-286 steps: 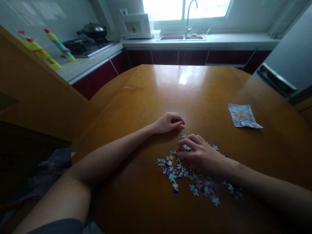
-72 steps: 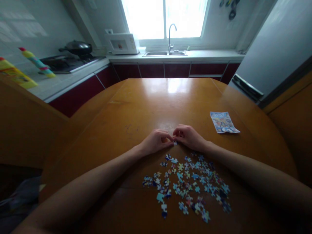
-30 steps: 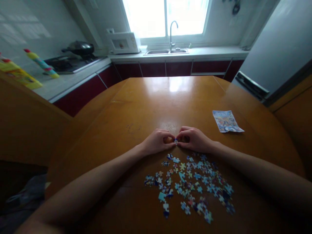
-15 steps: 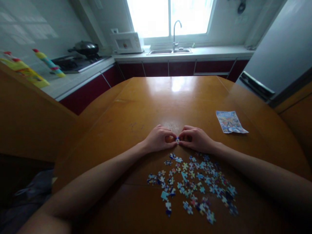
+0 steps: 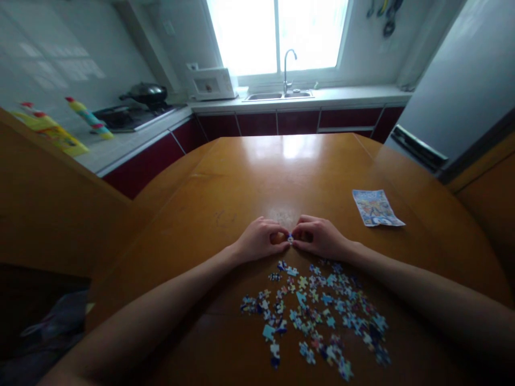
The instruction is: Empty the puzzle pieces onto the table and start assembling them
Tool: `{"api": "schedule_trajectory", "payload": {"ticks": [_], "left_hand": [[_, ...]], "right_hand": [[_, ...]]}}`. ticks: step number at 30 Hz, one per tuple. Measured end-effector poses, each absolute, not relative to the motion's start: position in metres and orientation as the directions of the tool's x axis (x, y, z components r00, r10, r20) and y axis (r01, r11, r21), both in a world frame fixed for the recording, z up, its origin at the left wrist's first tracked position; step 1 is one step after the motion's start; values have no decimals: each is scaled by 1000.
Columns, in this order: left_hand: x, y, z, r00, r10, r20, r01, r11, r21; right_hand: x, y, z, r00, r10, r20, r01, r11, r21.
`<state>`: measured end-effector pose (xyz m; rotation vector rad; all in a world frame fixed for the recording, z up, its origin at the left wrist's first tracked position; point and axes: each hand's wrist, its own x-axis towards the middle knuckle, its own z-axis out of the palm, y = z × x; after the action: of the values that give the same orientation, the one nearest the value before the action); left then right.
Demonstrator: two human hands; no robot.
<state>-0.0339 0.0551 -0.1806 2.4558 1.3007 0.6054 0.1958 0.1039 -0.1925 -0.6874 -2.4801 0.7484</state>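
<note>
My left hand [image 5: 261, 239] and my right hand [image 5: 318, 236] meet above the middle of the wooden table [image 5: 225, 198]. Between their fingertips is a small blue and white puzzle piece [image 5: 290, 239], pinched from both sides by thumb and fingers. Whether it is one piece or two joined ones is too small to tell. Just below the hands, many loose jigsaw pieces [image 5: 302, 297] lie scattered, mostly light blue with some yellow, pink and dark blue. To the right of my right hand rests a creased printed picture sheet [image 5: 378, 207].
Beyond the table are a counter with a sink [image 5: 263, 97], a microwave [image 5: 212, 84] and a stove with a black pan [image 5: 147, 94]. Yellow bottles [image 5: 56, 134] stand at the left. A fridge [image 5: 454, 91] is at the right.
The view has tilted up a little, so everything sits slightly lower in the picture. Both hands keep their pinch on the puzzle piece, nearly unmoved on the table.
</note>
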Motion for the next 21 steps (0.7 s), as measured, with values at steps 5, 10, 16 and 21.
{"api": "schedule_trajectory", "payload": {"ticks": [5, 10, 16, 21], "left_hand": [[-32, 57, -170, 536, 824, 185, 735, -563, 377], [-38, 57, -171, 566, 797, 212, 728, -603, 325], [-49, 50, -182, 519, 805, 288, 728, -593, 344], [-56, 46, -182, 580, 753, 310, 692, -656, 301]], "right_hand": [[195, 105, -195, -775, 563, 288, 317, 739, -594], [191, 103, -195, -777, 554, 300, 311, 752, -581], [183, 98, -192, -771, 563, 298, 332, 755, -566], [181, 98, -191, -772, 554, 311, 310, 756, -577]]}}
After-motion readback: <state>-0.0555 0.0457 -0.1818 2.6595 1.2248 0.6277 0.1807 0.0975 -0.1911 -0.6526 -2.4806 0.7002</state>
